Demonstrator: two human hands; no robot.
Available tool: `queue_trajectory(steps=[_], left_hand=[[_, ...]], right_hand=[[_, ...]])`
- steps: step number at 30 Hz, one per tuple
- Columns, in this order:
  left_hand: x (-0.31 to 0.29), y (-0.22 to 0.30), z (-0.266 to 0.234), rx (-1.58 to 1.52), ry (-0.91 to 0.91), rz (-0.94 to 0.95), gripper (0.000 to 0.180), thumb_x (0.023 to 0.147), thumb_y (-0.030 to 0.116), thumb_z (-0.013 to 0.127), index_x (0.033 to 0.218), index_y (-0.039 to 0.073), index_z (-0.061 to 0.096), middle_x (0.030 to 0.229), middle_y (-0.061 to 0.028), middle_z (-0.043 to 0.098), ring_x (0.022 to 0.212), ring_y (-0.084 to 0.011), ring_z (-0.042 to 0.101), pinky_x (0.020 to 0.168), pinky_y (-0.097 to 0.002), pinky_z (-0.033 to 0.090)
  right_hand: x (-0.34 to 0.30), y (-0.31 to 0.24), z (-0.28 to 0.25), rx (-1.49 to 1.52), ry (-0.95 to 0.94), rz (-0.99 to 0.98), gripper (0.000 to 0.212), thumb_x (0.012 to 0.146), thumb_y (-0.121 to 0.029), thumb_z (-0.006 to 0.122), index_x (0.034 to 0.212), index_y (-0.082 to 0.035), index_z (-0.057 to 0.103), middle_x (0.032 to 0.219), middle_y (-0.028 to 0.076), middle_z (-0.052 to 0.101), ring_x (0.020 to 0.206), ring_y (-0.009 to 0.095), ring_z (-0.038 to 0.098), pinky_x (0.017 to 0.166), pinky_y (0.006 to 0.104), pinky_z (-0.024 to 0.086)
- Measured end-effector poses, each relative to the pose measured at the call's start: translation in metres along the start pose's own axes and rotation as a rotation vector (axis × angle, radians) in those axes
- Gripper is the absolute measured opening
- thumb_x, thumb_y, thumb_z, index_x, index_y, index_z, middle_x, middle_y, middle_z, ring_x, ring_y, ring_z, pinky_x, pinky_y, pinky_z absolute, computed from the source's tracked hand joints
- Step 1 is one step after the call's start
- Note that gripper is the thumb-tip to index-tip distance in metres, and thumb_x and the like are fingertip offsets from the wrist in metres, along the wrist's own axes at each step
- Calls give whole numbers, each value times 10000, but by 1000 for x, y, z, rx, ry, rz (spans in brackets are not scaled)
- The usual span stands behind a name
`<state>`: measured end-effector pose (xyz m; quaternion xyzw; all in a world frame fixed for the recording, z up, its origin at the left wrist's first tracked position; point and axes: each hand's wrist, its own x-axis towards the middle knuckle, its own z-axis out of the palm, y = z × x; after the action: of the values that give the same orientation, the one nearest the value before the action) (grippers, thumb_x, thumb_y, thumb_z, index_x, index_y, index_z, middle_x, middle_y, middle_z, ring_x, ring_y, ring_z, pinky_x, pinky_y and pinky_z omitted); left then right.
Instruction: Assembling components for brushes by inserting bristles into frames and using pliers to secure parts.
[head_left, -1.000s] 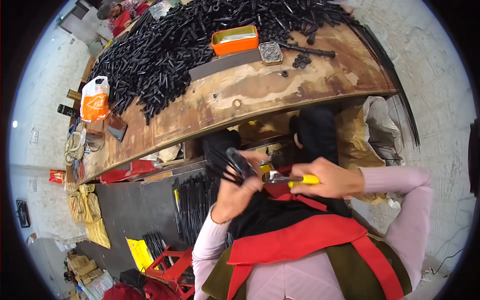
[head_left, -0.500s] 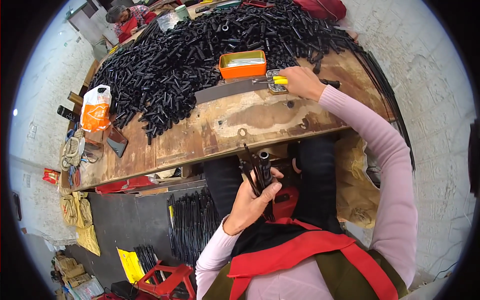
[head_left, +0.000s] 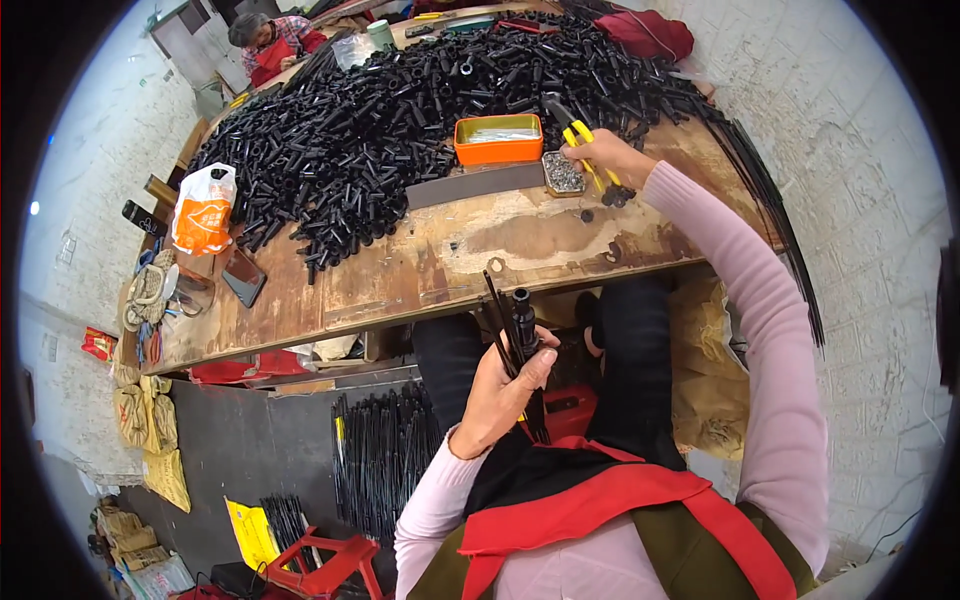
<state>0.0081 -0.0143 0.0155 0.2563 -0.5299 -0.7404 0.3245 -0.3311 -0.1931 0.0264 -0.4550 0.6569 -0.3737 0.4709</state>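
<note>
A black tube [head_left: 523, 322] with a round, open upper end is gripped in the left hand [head_left: 497, 398], together with a few thin black rods [head_left: 497, 312]. The tube is short, matte and cylindrical, and it is held over the lap, just below the near edge of the wooden workbench [head_left: 400, 270]. Its long axis runs nearly upright in the picture — the open end points away from the body, toward the bench edge. The rods lean slightly to the left beside it. The left fingers are curled closed around this bundle, the thumb pressed against the tube.

Yellow-handled pliers [head_left: 582, 148] are held in the right hand [head_left: 612, 158], the fingers wrapped tightly about the handles. The dark tip is directed up and left, toward a small metal tray [head_left: 562, 174] of tiny parts, which lies just beside an orange tin [head_left: 497, 139]. Behind both, a large heap of black tubes [head_left: 400, 110] is spread across the bench.
</note>
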Motion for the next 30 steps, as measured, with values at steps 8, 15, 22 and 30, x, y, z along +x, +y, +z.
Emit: queue_trajectory(steps=[8,15,22,30], left_hand=[[-15,-1,-6,-1,16,64,212,985,161,585,1098,-8,525,745,-4,485,678,-97,450,647,-256,402],[-14,-9,-16,-62,68,280,547,1027,387,482,1386,-12,375,757,2,456,669,-87,416,631,-239,363],[-16,-1,-8,-29,-34,247,743,1015,562,352,1378,-83,415,780,-15,522,682,-87,470,659,-233,387],[-16,0,-5,-4,-55,222,782,1001,590,362,1389,-88,407,774,-25,533,698,-105,496,717,-256,414]], right_hand=[[-63,1,47,870,-368,3,147,939,-176,642,942,-37,595,810,44,621,737,142,599,674,288,518],[-200,14,134,662,-305,-172,180,960,-193,603,1013,-23,575,862,57,613,733,137,587,649,272,453],[-249,2,159,512,-256,-350,152,989,-146,549,999,3,523,938,95,577,660,136,587,613,262,473],[-254,13,161,454,-270,-387,168,995,-135,546,999,11,463,1041,145,536,734,190,658,678,310,550]])
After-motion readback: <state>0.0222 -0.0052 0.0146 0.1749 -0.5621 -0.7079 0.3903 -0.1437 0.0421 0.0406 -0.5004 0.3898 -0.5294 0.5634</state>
